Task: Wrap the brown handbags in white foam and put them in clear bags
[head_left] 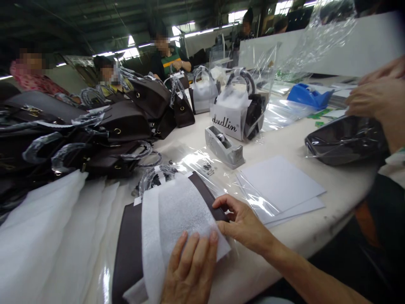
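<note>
A dark brown handbag (126, 249) lies on the table in front of me, its handles (156, 177) wrapped in clear film. A white, slightly see-through wrapping sheet (180, 211) covers the middle of the bag. My left hand (191, 270) rests on this sheet, its fingers stretched out flat. At the bag's right side, my right hand (245, 223) has thumb and forefinger closed around the edge. The thumb lies near the sheet's border; whether it also pinches the sheet is hard to tell.
Stacked white sheets (41, 236) lie left, below piled brown handbags (110, 122). A grey tape dispenser (224, 147), white cards (278, 185) and a wrapped bag (230, 114) stand beyond. At right, a co-worker's hands (379, 93) are over a film-covered bag (344, 139), near a blue dispenser (308, 97).
</note>
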